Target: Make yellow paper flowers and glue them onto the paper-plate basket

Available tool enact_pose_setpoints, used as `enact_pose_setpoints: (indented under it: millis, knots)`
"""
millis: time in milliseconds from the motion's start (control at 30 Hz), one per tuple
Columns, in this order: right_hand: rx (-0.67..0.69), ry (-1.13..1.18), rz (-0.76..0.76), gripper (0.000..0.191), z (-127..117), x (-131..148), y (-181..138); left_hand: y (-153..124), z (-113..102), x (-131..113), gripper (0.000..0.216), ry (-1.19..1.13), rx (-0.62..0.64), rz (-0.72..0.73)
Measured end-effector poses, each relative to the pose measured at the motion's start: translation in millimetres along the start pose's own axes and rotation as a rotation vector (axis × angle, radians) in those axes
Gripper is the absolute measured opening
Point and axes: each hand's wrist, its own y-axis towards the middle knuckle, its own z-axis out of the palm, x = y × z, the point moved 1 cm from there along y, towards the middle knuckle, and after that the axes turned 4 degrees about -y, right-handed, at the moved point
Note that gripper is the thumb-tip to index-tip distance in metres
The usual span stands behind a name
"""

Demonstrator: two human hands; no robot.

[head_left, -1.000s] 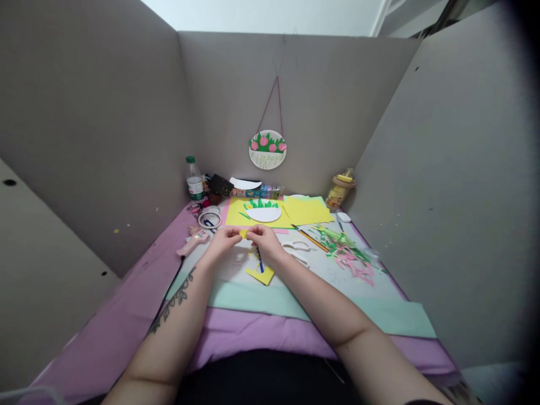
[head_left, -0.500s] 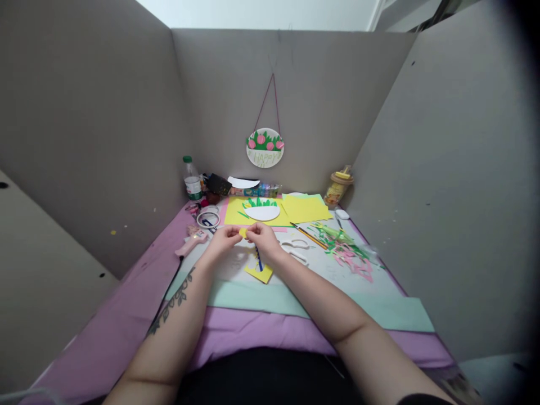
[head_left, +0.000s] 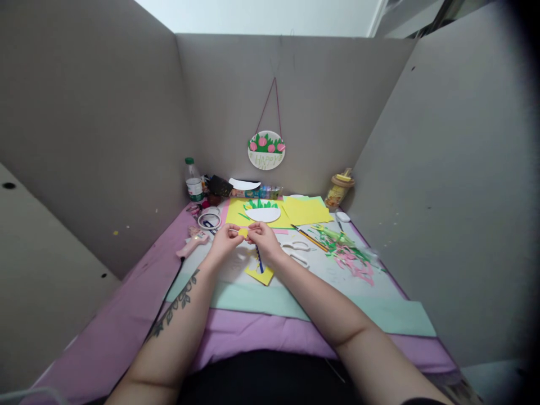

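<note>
A small yellow paper piece (head_left: pixel 243 232) is pinched between both hands above the middle of the table. My left hand (head_left: pixel 226 239) grips its left side, and my right hand (head_left: pixel 262 239) has the right side. Under my right hand lies a blue pen (head_left: pixel 260 262), resting on a yellow paper scrap (head_left: pixel 262 275) with a cut-out. White-handled scissors (head_left: pixel 298 246) are partly hidden by my right wrist. Just beyond the hands, a white half plate with green paper leaves (head_left: pixel 262 215) rests on yellow sheets.
A pink glue gun (head_left: pixel 193 246) and tape rolls (head_left: pixel 209 219) lie left. Pencils (head_left: pixel 311 238) and green and pink paper scraps (head_left: pixel 354 256) cover the right. A bottle (head_left: pixel 194 183) and a yellow cup (head_left: pixel 338 190) stand at the back; a flower plate (head_left: pixel 266 160) hangs on the wall.
The view has shifted slightly. Both hands still pinch the yellow piece, which now shows more of its face between the fingertips.
</note>
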Motion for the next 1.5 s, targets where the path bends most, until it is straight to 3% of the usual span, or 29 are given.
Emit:
enact_pose_setpoints:
  millis: [133,467,933,1233,1500]
  knots:
    - [0.017,0.031,0.012,0.021,-2,1,1,1,0,3,0.028,-0.003,-0.021,-0.004]
    - [0.138,0.186,0.089,0.025,-7,-1,4,-2,-3,-3,0.034,-0.117,0.086,-0.074]
    - [0.150,0.157,0.064,0.023,-7,-4,4,-2,-3,-3,0.034,-0.114,0.065,-0.067]
    - [0.034,-0.176,-0.083,0.013,-5,13,-8,-4,-1,-6,0.032,-0.116,0.073,-0.070]
    - [0.044,-0.197,-0.066,0.010,-5,13,-8,-5,-1,-5,0.034,-0.123,0.112,-0.054]
